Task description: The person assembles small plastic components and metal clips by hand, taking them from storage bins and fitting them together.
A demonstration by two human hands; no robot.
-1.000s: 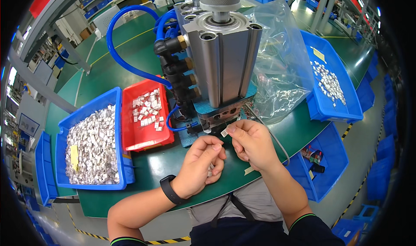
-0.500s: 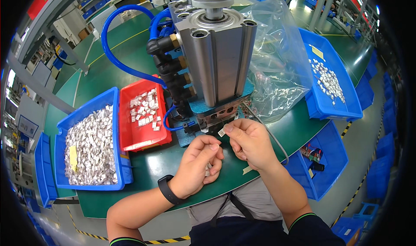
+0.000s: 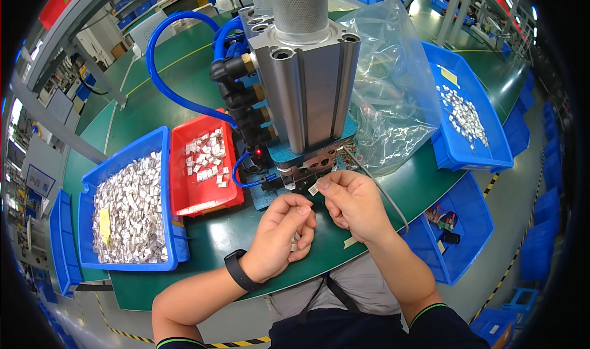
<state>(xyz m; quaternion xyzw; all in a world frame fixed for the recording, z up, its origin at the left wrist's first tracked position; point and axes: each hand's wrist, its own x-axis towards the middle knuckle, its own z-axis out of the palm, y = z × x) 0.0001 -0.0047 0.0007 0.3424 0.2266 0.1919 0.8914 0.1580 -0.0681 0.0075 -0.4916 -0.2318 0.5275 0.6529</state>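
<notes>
My right hand is closed, thumb and forefinger pinching a small white rectangular part with dark marks on its face. That part sits at the front lower edge of a metal pneumatic press; whether it touches the tooling cannot be seen. My left hand, with a black band on its wrist, is curled just left of the right one. Several similar small white parts show between its bent fingers. A red light glows beside the press's black air fittings.
Left of the press stand a red tray and a blue bin, both holding small white parts. A clear plastic bag leans at the right. Farther right are a blue bin of white parts and a lower blue bin. Blue hoses loop left.
The knurled cylinder on top of the press has come down, covering the shiny rod below it. The red light has come on. Both my hands have stayed almost still.
</notes>
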